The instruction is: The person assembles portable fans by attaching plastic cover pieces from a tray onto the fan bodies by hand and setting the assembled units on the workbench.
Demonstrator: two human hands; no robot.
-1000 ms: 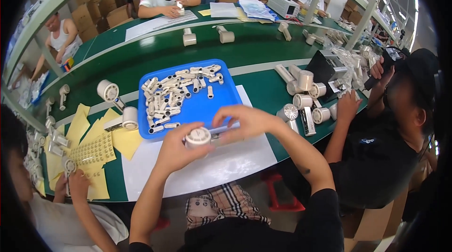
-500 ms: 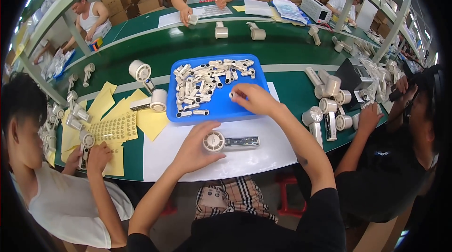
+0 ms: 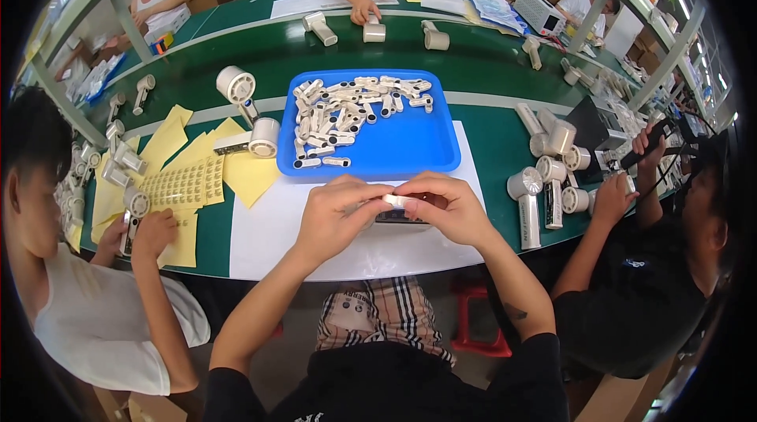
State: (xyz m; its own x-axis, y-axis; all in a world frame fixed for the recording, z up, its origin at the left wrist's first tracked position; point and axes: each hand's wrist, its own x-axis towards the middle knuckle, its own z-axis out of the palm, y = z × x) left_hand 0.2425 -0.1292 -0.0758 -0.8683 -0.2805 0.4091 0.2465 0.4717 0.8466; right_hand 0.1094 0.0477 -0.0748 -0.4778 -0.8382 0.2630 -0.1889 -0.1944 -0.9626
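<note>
Now a small white piece (image 3: 399, 200) is being pinched two-handed

At left, yellow sheets (image 3: 183, 183) are lying spread out. Your left hand (image 3: 335, 209) is gripping the piece's left end, over a dark object (image 3: 392, 215) (mostly hidden by your fingers); your right hand (image 3: 448, 206) is gripping its right end. Farther right, white fans (image 3: 529, 221) are lying clustered.
</note>
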